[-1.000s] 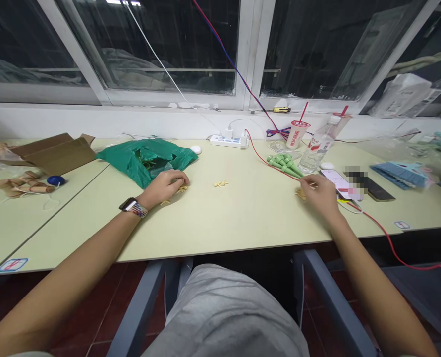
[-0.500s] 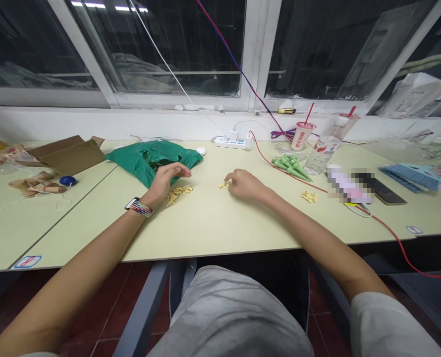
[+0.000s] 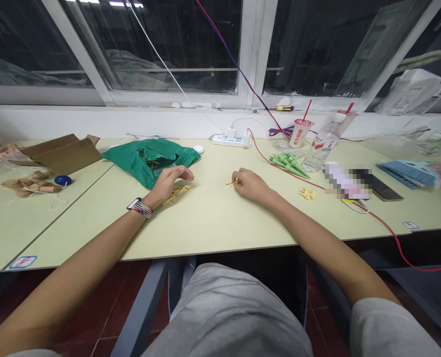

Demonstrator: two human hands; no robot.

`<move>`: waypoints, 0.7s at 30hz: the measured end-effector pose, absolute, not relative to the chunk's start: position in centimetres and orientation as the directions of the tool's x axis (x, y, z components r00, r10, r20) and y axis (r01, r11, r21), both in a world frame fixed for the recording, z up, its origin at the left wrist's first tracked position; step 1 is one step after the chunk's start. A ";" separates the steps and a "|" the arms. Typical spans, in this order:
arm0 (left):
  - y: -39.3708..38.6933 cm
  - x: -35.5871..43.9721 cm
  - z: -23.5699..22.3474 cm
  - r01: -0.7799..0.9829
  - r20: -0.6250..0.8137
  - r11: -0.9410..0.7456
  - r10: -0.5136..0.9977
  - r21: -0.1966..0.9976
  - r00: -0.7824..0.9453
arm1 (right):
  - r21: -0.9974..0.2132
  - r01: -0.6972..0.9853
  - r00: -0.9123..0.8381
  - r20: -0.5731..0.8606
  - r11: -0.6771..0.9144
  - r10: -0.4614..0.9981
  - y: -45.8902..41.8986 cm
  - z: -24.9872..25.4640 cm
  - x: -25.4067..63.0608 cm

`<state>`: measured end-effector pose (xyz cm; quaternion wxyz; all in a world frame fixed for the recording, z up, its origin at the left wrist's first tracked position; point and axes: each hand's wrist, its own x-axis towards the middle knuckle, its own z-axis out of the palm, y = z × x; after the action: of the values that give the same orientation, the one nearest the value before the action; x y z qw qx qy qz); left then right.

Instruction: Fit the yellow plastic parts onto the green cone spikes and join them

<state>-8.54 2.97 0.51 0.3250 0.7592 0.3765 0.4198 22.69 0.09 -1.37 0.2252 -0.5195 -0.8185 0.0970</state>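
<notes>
My left hand (image 3: 171, 184) rests its edge on the table, fingers stretched out and slightly curved, holding nothing. Beside and partly behind it lies a pile of small yellow pieces (image 3: 176, 192), too small to name more exactly. My right hand (image 3: 253, 185) is closed, its fingertips bent down to the tabletop on a few small yellow pieces (image 3: 228, 183); the fingers hide part of them. Further right is another small heap of yellow pieces (image 3: 307, 193). Behind my left hand sits an open green plastic bag (image 3: 131, 158).
Green cone-shaped spikes (image 3: 289, 164), a water bottle (image 3: 319, 148) and a drink cup (image 3: 301, 133) stand or lie at the back right. A red cable (image 3: 313, 185) crosses near a phone (image 3: 384, 188) and a blue brush (image 3: 406, 173). Left are a cardboard box (image 3: 62, 153) and wooden toys (image 3: 38, 184).
My right hand has slid slightly to the right over the table, and the small yellow pieces at its fingertips have shifted with it. My left hand stays by its pile. The view has shifted slightly.
</notes>
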 end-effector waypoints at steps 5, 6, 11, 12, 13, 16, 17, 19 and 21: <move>2.8 -8.7 0.8 0.298 0.433 -0.535 0.833 0.791 0.345 | -0.393 0.811 -0.334 0.299 0.434 0.894 -0.1 -1.7 21.7; 2.6 -8.6 1.0 0.323 0.440 -0.548 0.826 0.772 0.351 | -0.395 0.814 -0.315 0.313 0.425 0.896 -0.1 -1.7 21.6; 1.3 -6.9 2.0 0.512 0.488 -0.620 0.784 0.595 0.383 | -0.513 0.739 -0.198 0.454 0.437 0.869 0.1 -1.1 21.2; 1.2 -6.2 2.2 0.529 0.510 -0.641 0.766 0.557 0.391 | -0.580 0.672 -0.188 0.467 0.461 0.864 0.2 -1.0 21.1; 1.1 -5.4 2.3 0.535 0.519 -0.668 0.742 0.517 0.425 | -0.657 0.583 -0.184 0.466 0.478 0.866 0.3 -1.0 20.8; 1.2 -3.0 2.5 0.489 0.506 -0.779 0.627 0.393 0.592 | -0.862 0.254 -0.183 0.402 0.438 0.897 0.5 -1.0 20.1; 1.3 -2.3 2.5 0.463 0.503 -0.809 0.587 0.362 0.634 | -0.899 0.157 -0.177 0.381 0.408 0.907 0.6 -1.0 19.9; 1.5 -1.3 2.4 0.420 0.551 -0.849 0.528 0.321 0.646 | -0.935 0.011 -0.155 0.349 0.354 0.924 0.8 -1.0 19.9; 1.6 -0.8 2.2 0.407 0.599 -0.865 0.498 0.294 0.627 | -0.951 -0.080 -0.137 0.306 0.297 0.942 0.9 -1.0 20.0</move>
<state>-0.83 1.64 2.17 0.0651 0.8995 0.2514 0.3513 20.02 0.93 -1.00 0.5467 -0.3643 -0.5914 0.4675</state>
